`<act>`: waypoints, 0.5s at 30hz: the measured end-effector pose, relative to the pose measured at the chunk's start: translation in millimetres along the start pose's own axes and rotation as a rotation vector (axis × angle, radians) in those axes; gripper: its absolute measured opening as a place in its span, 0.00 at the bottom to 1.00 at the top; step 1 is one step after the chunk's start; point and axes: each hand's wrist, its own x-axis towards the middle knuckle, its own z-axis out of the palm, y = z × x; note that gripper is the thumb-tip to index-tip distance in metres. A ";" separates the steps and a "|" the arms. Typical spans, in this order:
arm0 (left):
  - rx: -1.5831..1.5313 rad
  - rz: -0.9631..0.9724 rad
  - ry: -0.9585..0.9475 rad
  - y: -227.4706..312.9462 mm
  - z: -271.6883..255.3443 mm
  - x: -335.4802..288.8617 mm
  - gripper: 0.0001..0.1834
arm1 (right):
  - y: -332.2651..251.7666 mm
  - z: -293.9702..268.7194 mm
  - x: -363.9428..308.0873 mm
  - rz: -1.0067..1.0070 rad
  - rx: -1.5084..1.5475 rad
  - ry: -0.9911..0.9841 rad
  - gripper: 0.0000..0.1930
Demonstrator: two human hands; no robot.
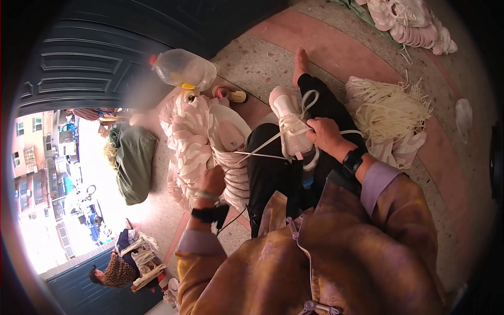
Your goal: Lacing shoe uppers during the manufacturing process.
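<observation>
A pale pink-and-white sneaker upper (285, 107) rests on my lap between my dark trouser legs, toe pointing away from me. White shoelace (264, 139) runs through its eyelets, with loose loops at its right side. My right hand (326, 135) is closed at the shoe's right edge, its fingers pinching the lace there. Drawn out to the left, my left hand (212, 182) is closed, and taut lace stretches from the shoe toward it. Its fingertips are partly hidden. Beside that hand lies a stack of nested pink shoe uppers (229, 126).
A large clear plastic bottle (184, 70) and a slipper (231, 95) lie beyond the stack. Right of my leg is a bundle of cream laces (388, 107); more uppers (415, 23) sit far right. A green sack (134, 163) and another person (118, 270) are at left.
</observation>
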 end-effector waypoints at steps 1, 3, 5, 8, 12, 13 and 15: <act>0.017 -0.138 -0.066 -14.8 -3.9 -13.8 0.03 | 3.4 0.1 -2.0 0.010 -0.025 0.004 0.07; 0.031 -0.385 -0.104 -43.0 -12.1 -49.7 0.05 | 1.8 2.1 -2.4 0.003 -0.039 0.009 0.07; 0.141 -0.492 -0.085 -57.1 -20.2 -82.3 0.05 | 2.0 7.1 -2.4 -0.028 -0.047 0.007 0.07; 0.155 -0.679 -0.108 -96.3 -16.1 -115.9 0.08 | 5.9 6.6 -5.7 -0.020 -0.071 0.019 0.07; 0.193 -0.838 -0.202 -119.4 -17.5 -141.7 0.09 | 5.8 7.1 -6.5 -0.038 -0.058 0.060 0.07; 0.229 -0.854 -0.235 -125.5 -11.5 -145.2 0.10 | 6.5 7.2 -5.5 -0.052 -0.033 0.060 0.07; 0.238 -0.848 -0.266 -124.6 -3.4 -143.4 0.10 | 7.3 5.1 -2.9 -0.070 -0.014 0.056 0.08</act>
